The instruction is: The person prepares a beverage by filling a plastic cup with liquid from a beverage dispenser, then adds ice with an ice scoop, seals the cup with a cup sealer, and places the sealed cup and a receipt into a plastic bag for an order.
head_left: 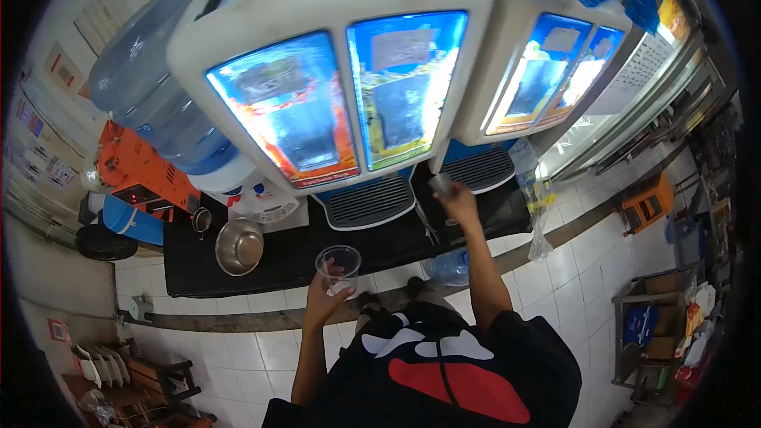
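My left hand (pixel 326 292) holds a clear plastic cup (pixel 339 263) upright in front of my chest, above the front edge of the black counter (pixel 190 265). My right hand (pixel 455 201) reaches forward and grips a small clear object (pixel 440 183) at the gap between two juice dispensers (pixel 333 79). What that object is cannot be made out. The dispensers have lit blue and orange front panels, with grey drip trays (pixel 369 201) below them.
A steel bowl (pixel 239 245) and a small steel cup (pixel 201 220) sit on the counter at left. A large water bottle (pixel 154 91) stands on a white dispenser beside an orange machine (pixel 135 170). Plastic bags (pixel 536 190) hang at right. An orange stool (pixel 648 201) stands on the tiled floor.
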`<state>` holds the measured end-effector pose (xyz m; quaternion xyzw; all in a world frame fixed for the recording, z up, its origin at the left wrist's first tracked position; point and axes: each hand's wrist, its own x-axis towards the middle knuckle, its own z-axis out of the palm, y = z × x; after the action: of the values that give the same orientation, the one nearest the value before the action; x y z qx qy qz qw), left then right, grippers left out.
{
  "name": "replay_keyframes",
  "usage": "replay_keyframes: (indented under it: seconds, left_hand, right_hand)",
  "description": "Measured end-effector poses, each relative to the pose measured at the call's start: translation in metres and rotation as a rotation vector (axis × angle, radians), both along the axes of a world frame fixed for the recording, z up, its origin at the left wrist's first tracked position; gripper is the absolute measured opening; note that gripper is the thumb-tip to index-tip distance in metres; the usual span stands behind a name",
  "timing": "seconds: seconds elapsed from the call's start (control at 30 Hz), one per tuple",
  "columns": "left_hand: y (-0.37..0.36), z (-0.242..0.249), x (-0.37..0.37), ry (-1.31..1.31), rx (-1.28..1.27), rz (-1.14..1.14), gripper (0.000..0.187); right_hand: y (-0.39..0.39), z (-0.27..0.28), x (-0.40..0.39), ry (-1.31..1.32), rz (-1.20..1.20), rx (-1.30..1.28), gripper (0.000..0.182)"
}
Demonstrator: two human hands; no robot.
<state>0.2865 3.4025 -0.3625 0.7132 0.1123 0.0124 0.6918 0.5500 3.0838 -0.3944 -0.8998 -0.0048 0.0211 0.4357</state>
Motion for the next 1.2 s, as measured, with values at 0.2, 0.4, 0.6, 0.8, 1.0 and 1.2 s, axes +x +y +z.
replay_keyframes:
  seconds: [0.2,0.4,0.6,0.8,1.0,1.2]
  left_hand:
    - [-0.068,0.000,0.022,-0.001,-0.186,0.026,0.082]
    - [-0.131,0.008,0.041,0.000,-0.181,-0.051,0.081]
    - [-0.154,0.020,0.054,0.019,-0.112,-0.069,0.079]
    - [-0.169,0.020,0.047,0.002,-0.134,-0.011,0.080]
    - [-0.180,0.017,0.036,0.057,-0.040,0.028,0.080]
    - [-0.181,0.017,0.037,0.024,-0.077,0.055,0.079]
  right_hand:
    - [-0.117,0.008,0.038,-0.390,-0.377,0.351,0.051]
    - [-0.152,0.052,0.063,-0.499,-0.367,0.518,0.053]
    - [-0.138,0.045,0.110,-0.493,-0.346,0.236,0.053]
    - [-0.132,0.050,0.122,-0.438,-0.276,0.281,0.044]
    - [-0.138,0.037,0.131,-0.465,-0.198,0.348,0.025]
    - [-0.145,0.048,0.130,-0.424,-0.136,0.288,0.030]
